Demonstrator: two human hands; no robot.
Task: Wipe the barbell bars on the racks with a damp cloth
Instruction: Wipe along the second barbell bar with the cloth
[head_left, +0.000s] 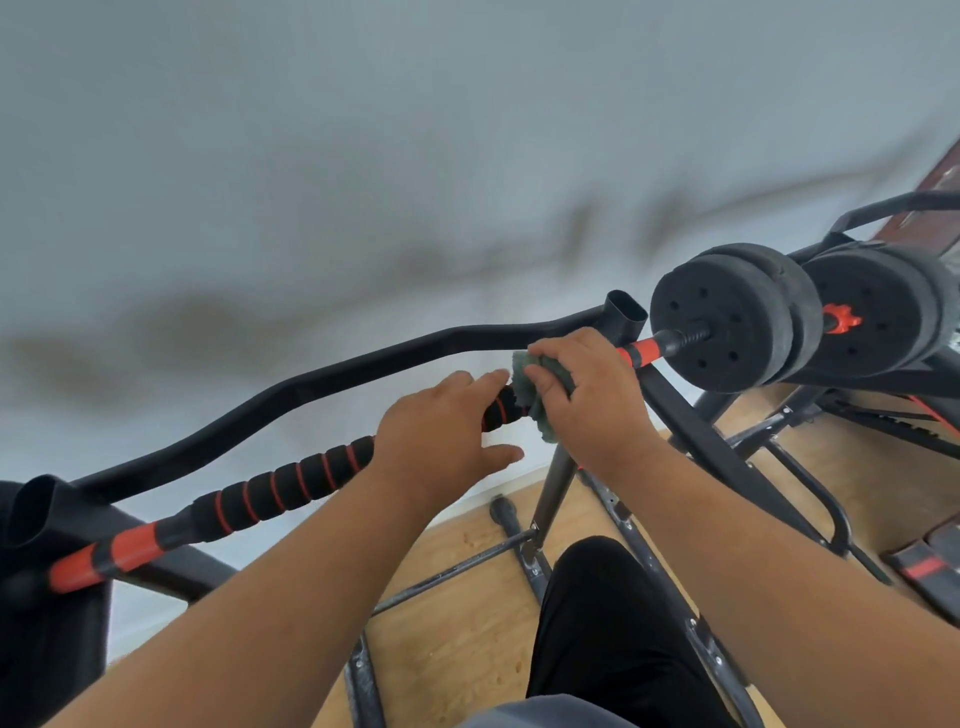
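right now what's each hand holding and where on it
The right hand clutches the green cloth, bunched around the barbell bar near its right end. The left hand lies open over the bar's foam grip, gripping nothing.

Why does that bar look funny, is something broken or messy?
Nothing looks broken. The barbell bar rests on the rack, its weight plates still on. The right hand wraps the green cloth round it; the left hand rests on the foam grip.

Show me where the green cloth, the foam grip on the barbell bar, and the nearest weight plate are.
green cloth (524, 387), head view, on the bunched edge left of the right hand's thumb.
foam grip (283, 488), head view, on its ribbed black middle.
nearest weight plate (722, 317), head view, on its flat face.
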